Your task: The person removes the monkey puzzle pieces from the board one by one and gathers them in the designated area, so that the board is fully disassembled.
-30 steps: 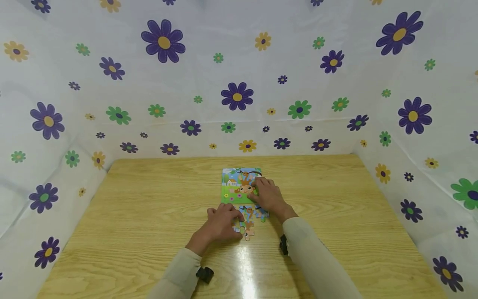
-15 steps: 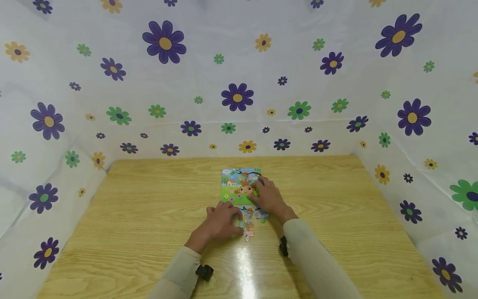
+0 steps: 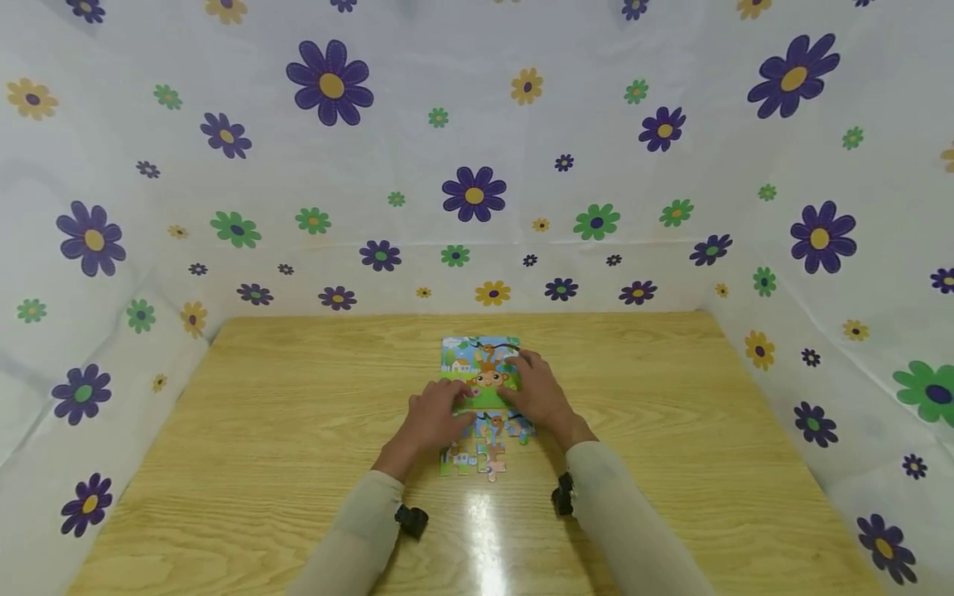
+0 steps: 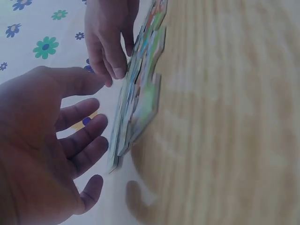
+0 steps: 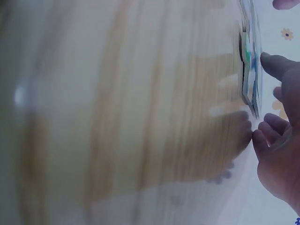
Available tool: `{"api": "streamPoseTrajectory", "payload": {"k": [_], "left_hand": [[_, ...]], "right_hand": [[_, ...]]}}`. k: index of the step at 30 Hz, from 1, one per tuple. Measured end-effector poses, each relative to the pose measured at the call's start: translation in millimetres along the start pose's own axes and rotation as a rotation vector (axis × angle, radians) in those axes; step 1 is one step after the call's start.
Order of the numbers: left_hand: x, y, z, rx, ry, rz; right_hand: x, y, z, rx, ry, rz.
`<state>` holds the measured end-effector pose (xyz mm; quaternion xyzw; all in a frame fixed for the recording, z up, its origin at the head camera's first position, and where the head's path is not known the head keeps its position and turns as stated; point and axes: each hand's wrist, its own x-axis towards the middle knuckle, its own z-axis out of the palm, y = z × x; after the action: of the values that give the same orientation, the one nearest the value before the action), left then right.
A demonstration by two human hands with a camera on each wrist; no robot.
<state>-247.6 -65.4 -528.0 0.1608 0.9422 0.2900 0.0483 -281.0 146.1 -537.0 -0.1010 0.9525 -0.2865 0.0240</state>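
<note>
Monkey-picture board (image 3: 456,352) flat on wood-grain table (image 3: 313,389); jigsaw pieces (image 3: 492,458) laid just on its near side. Left hand (image 3: 434,415) over board's near left corner, thumb and fingers parted, palm bare. Right hand (image 3: 542,391) at board's right edge, fingers fairly straight, thumb spread apart; exact contact cannot be told.

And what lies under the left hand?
Puzzle pieces and the monkey picture lie partly beneath the left hand; the parts it covers cannot be seen from the head view.
</note>
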Motion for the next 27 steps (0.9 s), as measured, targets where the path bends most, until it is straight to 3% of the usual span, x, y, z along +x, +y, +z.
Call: {"api": "streamPoseTrajectory", "payload": {"k": [5,8,18,27], "left_hand": [[9.0,0.9,0.6,0.022,0.043,0.007],[17.1,1.1,1.0,0.056,0.041,0.002],[33.3,4.9,3.7,0.066,-0.031,-0.002],[52.6,12.9,4.1,0.161,-0.082,-0.019]], "right_hand": [[-3.3,3.8,-3.4,-0.090,0.022,0.002],[-5.0,5.8,-5.7,-0.076,0.003,0.036],[-3.1,4.8,-7.0,-0.078,-0.056,0.070],[-4.1,3.7,-7.2,-0.087,-0.073,0.072]]}}
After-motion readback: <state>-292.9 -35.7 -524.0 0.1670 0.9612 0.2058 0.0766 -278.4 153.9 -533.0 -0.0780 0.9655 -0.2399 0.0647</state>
